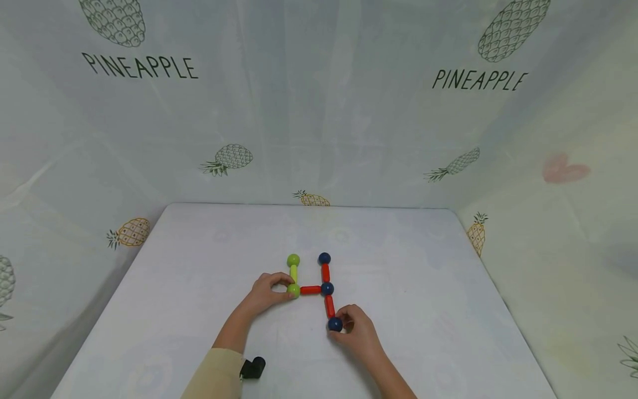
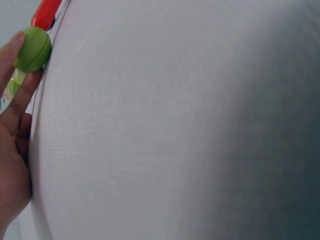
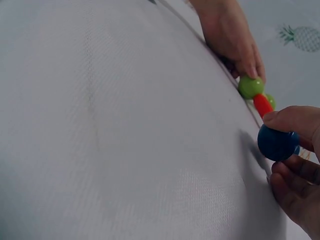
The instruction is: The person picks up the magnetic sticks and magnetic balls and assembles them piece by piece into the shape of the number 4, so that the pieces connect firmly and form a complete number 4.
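Balls and rods joined into one figure lie on the white table. My left hand (image 1: 269, 292) pinches the near light-green ball (image 1: 293, 291) between thumb and fingers; from it a yellow-green rod (image 1: 293, 274) runs to another green ball (image 1: 293, 260). A red rod (image 1: 311, 290) links it to the middle dark-blue ball (image 1: 327, 288). Beyond that, a second red rod (image 1: 325, 272) leads to the far blue ball (image 1: 324, 258). Nearest me, a third red rod (image 1: 329, 306) ends in a blue ball (image 3: 276, 143), which my right hand (image 1: 360, 333) pinches.
A small black object (image 1: 253, 368) sits beside the left sleeve (image 1: 216, 374). The table (image 1: 423, 266) is backed and flanked by a pale cloth (image 1: 349, 111) printed with pineapples.
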Available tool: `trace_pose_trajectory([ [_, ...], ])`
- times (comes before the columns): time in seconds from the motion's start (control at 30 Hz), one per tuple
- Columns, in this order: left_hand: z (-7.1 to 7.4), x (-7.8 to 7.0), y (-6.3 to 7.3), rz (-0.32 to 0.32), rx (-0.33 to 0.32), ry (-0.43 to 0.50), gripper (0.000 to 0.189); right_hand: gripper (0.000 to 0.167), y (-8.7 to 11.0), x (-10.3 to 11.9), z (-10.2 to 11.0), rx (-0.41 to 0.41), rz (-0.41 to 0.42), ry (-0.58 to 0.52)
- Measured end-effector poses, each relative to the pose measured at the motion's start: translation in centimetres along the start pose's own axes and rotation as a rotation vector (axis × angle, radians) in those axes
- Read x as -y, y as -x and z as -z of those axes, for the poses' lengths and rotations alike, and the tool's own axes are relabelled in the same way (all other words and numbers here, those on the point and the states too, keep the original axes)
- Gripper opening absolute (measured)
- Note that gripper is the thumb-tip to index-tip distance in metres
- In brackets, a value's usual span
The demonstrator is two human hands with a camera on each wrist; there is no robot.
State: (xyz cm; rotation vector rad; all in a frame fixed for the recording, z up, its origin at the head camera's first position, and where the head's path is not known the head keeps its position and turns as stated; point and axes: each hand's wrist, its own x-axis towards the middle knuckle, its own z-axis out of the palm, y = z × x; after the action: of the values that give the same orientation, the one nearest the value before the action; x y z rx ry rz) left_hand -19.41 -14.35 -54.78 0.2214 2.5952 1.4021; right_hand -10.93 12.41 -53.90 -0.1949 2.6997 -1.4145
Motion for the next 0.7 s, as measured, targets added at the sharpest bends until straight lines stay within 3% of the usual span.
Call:
trace_pose_trajectory([
  [0.2,0.09,0.06,0.03,-0.021,0.001,-0.003,0.027,0.036,0.10,-0.12,-0.06,-0.005,0.005,0.007],
  [0.7,0.05,-0.03,0.09,0.010,-0.002,0.004,0.027,0.037,0.06,0.12,-0.23,0.010,-0.029,0.051],
])
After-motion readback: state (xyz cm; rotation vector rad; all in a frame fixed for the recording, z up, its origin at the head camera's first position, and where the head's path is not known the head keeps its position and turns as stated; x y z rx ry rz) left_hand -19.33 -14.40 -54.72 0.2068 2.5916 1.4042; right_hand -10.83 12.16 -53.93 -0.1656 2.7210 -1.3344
